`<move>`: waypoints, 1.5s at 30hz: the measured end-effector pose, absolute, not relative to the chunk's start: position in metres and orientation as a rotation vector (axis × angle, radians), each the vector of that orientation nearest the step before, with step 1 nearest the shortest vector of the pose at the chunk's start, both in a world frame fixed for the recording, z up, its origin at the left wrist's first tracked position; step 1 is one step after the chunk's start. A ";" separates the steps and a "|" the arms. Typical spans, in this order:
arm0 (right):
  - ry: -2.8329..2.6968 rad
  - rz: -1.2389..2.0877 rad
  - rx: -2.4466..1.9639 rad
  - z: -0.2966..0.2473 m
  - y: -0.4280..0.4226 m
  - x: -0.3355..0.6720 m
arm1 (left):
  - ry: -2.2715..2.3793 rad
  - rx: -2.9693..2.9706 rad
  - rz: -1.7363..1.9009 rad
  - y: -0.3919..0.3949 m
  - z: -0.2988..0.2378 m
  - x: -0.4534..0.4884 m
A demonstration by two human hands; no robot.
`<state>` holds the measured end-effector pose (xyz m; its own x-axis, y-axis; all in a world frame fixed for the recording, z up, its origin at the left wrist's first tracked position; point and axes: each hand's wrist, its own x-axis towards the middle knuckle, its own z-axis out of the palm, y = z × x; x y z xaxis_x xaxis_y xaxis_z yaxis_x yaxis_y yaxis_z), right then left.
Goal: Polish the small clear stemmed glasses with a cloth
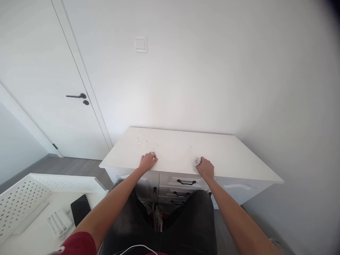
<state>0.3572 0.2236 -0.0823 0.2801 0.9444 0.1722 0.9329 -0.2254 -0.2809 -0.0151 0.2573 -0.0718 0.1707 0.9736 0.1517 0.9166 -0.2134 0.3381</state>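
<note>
My left hand (148, 162) rests at the front left of the white cabinet top (225, 152), its fingers curled around something small, clear and shiny that I cannot make out. Behind it, several clear transparent items (145, 140) stand or lie on the surface; their shapes are hard to see. My right hand (206, 168) is closed on a crumpled white cloth (197, 162), near the front edge and right of the middle. Part of the cloth hangs below the fist toward the edge.
Dark handles (186, 182) mark the drawers below. At the lower left, a white tray-like surface with a perforated side (23, 198) bears a black phone-like slab (81, 209) and a white power strip-like object (60, 223). A door (53, 117) stands left, with a light switch (140, 44) on the wall.
</note>
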 end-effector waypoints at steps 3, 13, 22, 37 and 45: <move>-1.714 0.055 -2.234 -0.084 0.223 0.358 | 1.767 2.321 0.513 0.259 -0.076 0.008; -1.716 0.081 -2.214 -0.081 0.221 0.356 | 1.663 2.296 0.582 0.262 -0.079 0.014; -1.663 0.148 -2.144 -0.076 0.217 0.353 | 1.618 2.099 0.757 0.251 -0.085 0.003; -1.178 1.107 -1.465 -0.010 0.174 0.258 | 1.223 1.511 1.130 0.145 -0.065 0.042; -0.831 1.736 -0.885 0.023 0.118 0.204 | 1.138 1.339 1.311 0.102 -0.016 0.031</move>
<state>0.2043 0.1176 0.0231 -0.2554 0.9488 -0.1858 -0.4508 -0.2868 -0.8453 0.0306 0.1023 -0.0155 0.0081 0.9878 0.1558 0.0152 -0.1559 0.9877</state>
